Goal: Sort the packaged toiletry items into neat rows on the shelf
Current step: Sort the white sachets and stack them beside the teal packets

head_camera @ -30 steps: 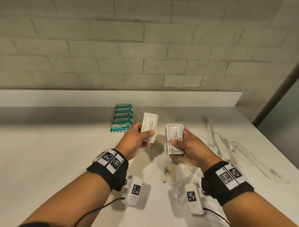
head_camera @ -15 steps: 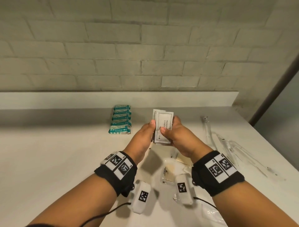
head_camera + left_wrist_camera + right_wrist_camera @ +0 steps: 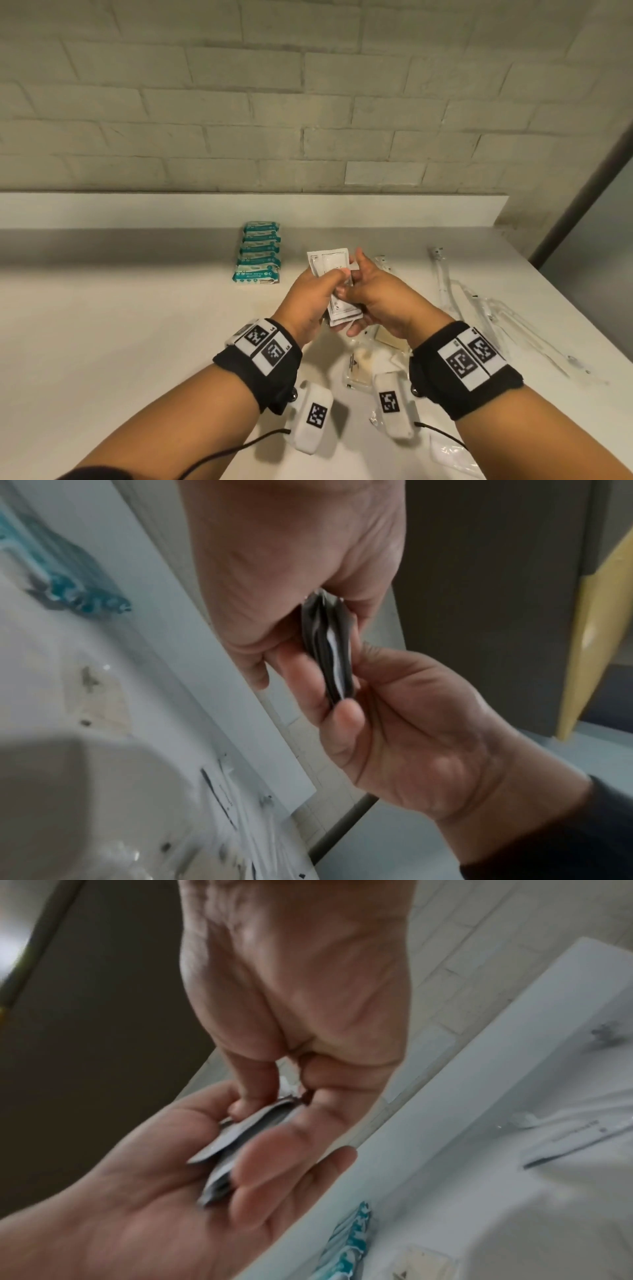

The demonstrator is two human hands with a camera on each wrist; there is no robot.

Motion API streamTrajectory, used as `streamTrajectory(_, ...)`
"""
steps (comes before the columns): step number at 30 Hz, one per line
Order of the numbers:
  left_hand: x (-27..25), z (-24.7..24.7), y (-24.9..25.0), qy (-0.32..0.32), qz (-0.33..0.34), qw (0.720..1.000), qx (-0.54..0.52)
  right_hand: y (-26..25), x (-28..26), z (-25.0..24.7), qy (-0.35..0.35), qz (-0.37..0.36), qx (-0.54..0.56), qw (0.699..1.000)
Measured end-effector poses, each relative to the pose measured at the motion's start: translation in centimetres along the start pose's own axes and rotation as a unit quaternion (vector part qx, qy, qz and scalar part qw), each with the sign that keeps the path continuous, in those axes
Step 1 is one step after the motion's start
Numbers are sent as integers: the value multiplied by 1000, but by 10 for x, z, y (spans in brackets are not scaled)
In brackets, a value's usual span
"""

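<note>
A stack of white shampoo and conditioner sachets (image 3: 334, 270) is held upright above the white shelf (image 3: 137, 342), between both hands. My left hand (image 3: 320, 293) grips its left side, thumb on the front. My right hand (image 3: 371, 291) pinches the right side and bottom. The left wrist view shows the sachets (image 3: 329, 647) edge-on between the two hands; in the right wrist view the sachets (image 3: 232, 1134) lie across the left palm. A neat row of teal packets (image 3: 258, 255) lies at the back, left of the hands.
Beige packets in clear wrap (image 3: 363, 363) lie loose under my wrists. Long clear-wrapped items (image 3: 445, 284) are scattered to the right, up to the shelf's right edge (image 3: 582, 325). A raised ledge (image 3: 137, 209) and a brick wall close the back.
My hands, each holding sachets apart a second ago, have come together. The sachets are now joined in one stack held by both hands, a little closer to me.
</note>
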State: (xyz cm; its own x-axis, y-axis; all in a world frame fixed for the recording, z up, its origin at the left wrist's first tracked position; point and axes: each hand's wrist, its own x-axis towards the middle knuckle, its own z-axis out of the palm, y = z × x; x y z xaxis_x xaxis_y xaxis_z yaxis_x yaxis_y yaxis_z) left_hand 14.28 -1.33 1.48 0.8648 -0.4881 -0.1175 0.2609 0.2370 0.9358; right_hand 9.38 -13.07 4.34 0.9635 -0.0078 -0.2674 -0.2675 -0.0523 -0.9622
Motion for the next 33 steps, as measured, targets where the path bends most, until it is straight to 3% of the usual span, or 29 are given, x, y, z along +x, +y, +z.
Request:
streamTrajectory(3,1,-3,-1,16,-7,998,-65,1,-7,6,54,8,-152,987)
streamTrajectory(6,5,-9,1,22,-29,993,-110,-1,-13,1,112,-66,-336,933)
streamTrajectory(9,2,-7,8,-7,-64,990,-122,-7,-18,0,48,-144,-413,898)
streamTrajectory(11,-2,-2,10,-50,-98,988,-105,-10,-18,3,-2,-162,-498,852)
streamTrajectory(14,-3,-1,10,-72,-137,985,-80,-10,-12,2,5,-223,-561,798)
streamTrajectory(19,-1,-6,10,-74,-168,982,-53,-9,-10,-3,-8,-246,-567,786)
streamTrajectory(22,1,-5,8,-77,-184,979,-37,-5,-7,-3,11,-281,-582,763)
streamTrajectory(25,3,-2,7,-69,-194,978,-25,-4,-4,-4,22,-268,-592,760)
streamTrajectory(30,12,-3,4,-57,-185,980,-46,-1,5,-6,75,-257,-649,712)
streamTrajectory(32,14,-3,3,-61,-173,981,-62,1,7,-9,88,-240,-641,724)
streamTrajectory(33,17,-5,2,-56,-162,982,-77,2,9,-10,84,-226,-614,751)
